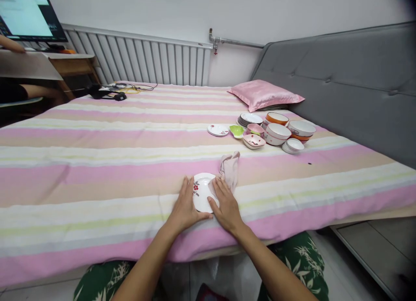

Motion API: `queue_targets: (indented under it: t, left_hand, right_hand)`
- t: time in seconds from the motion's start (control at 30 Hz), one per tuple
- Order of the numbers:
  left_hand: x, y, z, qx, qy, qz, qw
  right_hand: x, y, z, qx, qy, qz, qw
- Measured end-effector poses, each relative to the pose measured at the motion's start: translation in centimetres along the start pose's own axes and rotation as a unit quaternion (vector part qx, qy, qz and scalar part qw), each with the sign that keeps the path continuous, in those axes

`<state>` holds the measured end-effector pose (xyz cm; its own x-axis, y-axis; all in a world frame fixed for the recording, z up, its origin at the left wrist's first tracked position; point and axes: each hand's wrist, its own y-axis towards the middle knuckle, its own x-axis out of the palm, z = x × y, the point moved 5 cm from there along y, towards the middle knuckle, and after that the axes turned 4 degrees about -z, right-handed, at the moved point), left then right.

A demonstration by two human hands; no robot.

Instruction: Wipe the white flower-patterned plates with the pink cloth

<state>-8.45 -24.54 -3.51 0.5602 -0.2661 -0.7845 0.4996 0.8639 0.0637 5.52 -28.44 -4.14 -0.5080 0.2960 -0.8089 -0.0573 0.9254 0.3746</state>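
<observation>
A small white plate with a red flower print lies on the striped bedspread in front of me. My left hand grips its left and near rim, thumb along the near edge. Over the plate's right side rests my right hand, its fingers pressing a pale pink cloth against the plate. Most of the cloth trails onto the bedspread beyond my fingers, and part is hidden beneath them.
Farther right stand flat plates, a green leaf-shaped dish, a strawberry-patterned dish, and several stacked bowls. Behind them is a pink pillow. Cables lie at the far left, near a person's arm at a desk.
</observation>
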Motion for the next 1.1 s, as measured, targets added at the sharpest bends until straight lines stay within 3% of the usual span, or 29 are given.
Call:
queue_targets:
  t: [0.2,0.4,0.6,0.8,0.97,1.1]
  left_hand:
    - [0.1,0.1,0.0,-0.007,0.018,0.002,1.000]
    - [0.2,0.0,0.1,-0.003,0.021,0.014,1.000]
    - [0.2,-0.2,0.1,0.006,0.030,0.033,0.999]
    - [-0.2,-0.2,0.3,-0.013,0.022,0.028,0.999]
    - [-0.5,-0.3,0.4,-0.030,0.022,0.026,0.999]
    - [-0.6,-0.4,0.4,-0.023,0.022,0.030,0.999]
  right_hand:
    - [-0.1,-1.0,-0.5,-0.031,-0.053,-0.067,0.996]
    - [-1.3,-1.5,-0.1,-0.020,0.010,-0.090,0.996]
    - [-2.7,-0.5,1.8,0.058,0.146,-0.024,0.987]
    - [-3.2,0.8,3.6,0.142,0.193,0.029,0.970]
    - [-4.3,2.9,6.8,0.223,0.285,0.048,0.931]
    - [-6.4,5.1,9.1,0.262,0.369,0.092,0.887]
